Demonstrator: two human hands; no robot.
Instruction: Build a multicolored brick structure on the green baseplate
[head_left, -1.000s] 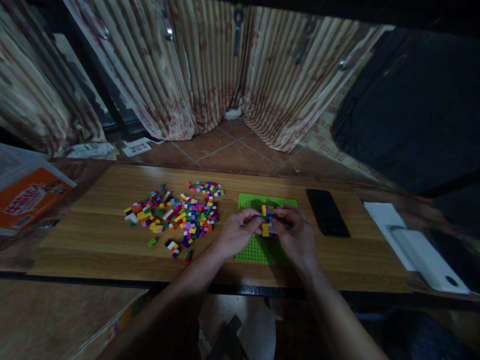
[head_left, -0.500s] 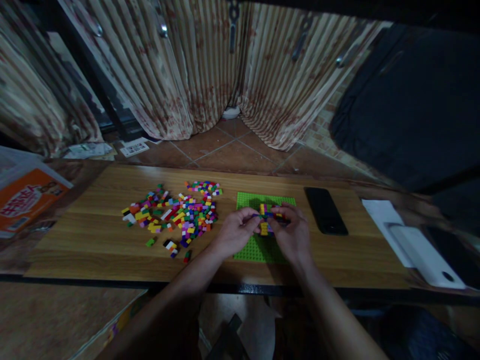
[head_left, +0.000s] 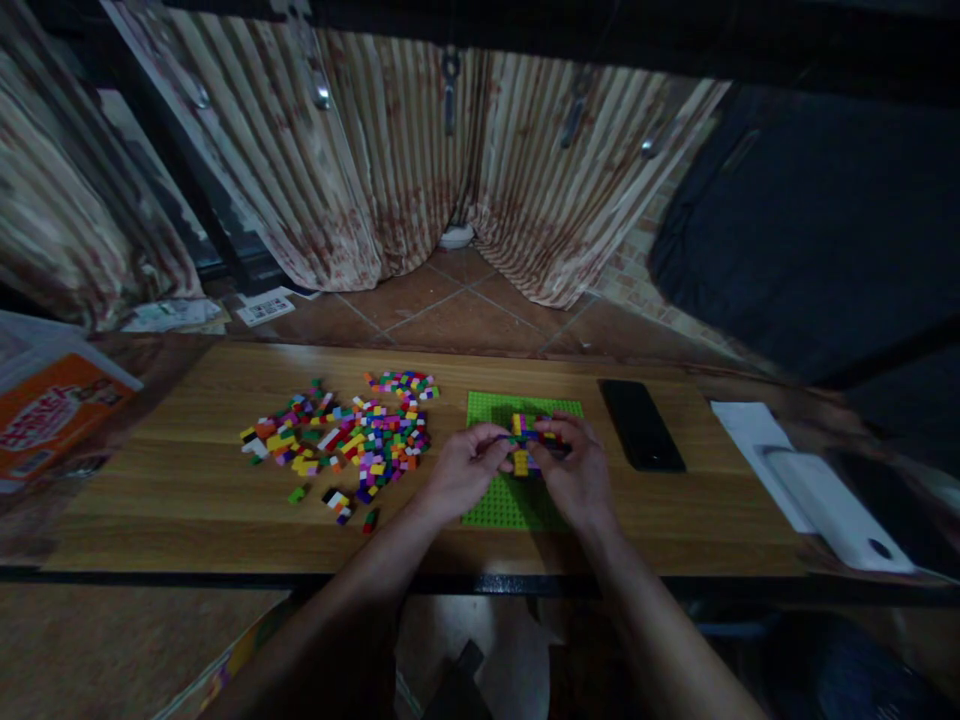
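Note:
A green studded baseplate lies on the table with a block of colourful building bricks over its middle, yellow on its left side. My left hand comes in from the left, thumb and forefinger pinched on small dark blue and green bricks at the block. From the right, my right hand has its thumb and fingers closed round the block's right part, which they partly hide. Both hands' fingertips nearly meet. Whether the block is pressed onto the baseplate cannot be made out.
Loose mixed bricks are spread left of the baseplate, with a few stray ones nearer the front edge. A black phone lies to the right. Beyond it are white paper and a white device. An orange-labelled box stands far left.
The camera view has tilted and shifted slightly, so the table sits a little lower and further left. Both hands stay at the brick block with much the same grip.

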